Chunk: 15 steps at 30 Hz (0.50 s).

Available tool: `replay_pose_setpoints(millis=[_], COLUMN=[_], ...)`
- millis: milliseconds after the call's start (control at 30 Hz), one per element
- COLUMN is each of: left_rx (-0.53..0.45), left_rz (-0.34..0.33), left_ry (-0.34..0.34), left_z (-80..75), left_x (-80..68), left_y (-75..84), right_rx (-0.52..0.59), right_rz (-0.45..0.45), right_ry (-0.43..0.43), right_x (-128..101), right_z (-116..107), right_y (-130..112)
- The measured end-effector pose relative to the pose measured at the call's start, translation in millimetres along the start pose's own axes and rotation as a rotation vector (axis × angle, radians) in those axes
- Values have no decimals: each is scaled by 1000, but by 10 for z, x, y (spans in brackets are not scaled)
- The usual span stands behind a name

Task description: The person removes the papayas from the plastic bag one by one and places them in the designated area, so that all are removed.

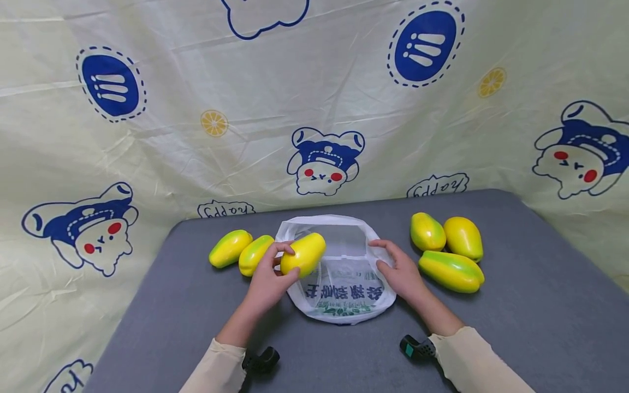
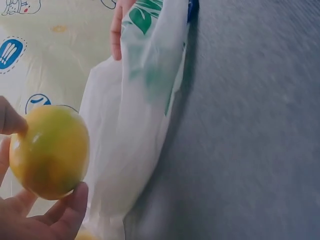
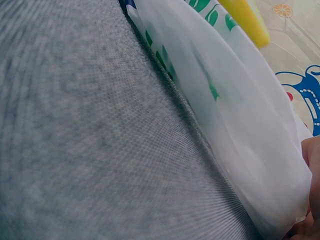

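Yellow-green mango (image 1: 303, 254) sat in left hand (image 1: 267, 281), fingers curled round it, poised over left rim of white plastic bag (image 1: 344, 273). Right hand (image 1: 400, 270) pinched bag's right edge, holding mouth apart. Mango likely smooth, firm, light; best gripped round its middle. Bag thin, limp, slippery; best held by rim.

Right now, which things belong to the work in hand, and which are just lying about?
In hand:
left hand gripping a yellow-green fruit
right hand holding the white plastic bag

Lying about:
two fruits at left
three fruits at right
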<state>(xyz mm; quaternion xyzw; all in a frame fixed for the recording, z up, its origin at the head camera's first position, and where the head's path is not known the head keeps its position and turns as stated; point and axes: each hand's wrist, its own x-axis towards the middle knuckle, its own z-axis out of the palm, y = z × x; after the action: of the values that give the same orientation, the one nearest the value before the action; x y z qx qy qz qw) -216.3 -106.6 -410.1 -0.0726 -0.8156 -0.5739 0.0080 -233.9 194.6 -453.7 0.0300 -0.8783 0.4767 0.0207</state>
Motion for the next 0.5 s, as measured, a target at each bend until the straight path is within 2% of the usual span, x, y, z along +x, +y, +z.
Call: replay_pose_setpoints(millis=[267,500], left_rx=[-22,-4], left_rz=[18,66], left_ry=[140,179], left_z=[-177,-251], left_x=[-70,-102], left_y=[-120,-249], right_rx=[7,6], right_rz=[-8,-20], right_ry=[2,-3], right_x=[0,3], right_z=[8,6], right_y=[18,24])
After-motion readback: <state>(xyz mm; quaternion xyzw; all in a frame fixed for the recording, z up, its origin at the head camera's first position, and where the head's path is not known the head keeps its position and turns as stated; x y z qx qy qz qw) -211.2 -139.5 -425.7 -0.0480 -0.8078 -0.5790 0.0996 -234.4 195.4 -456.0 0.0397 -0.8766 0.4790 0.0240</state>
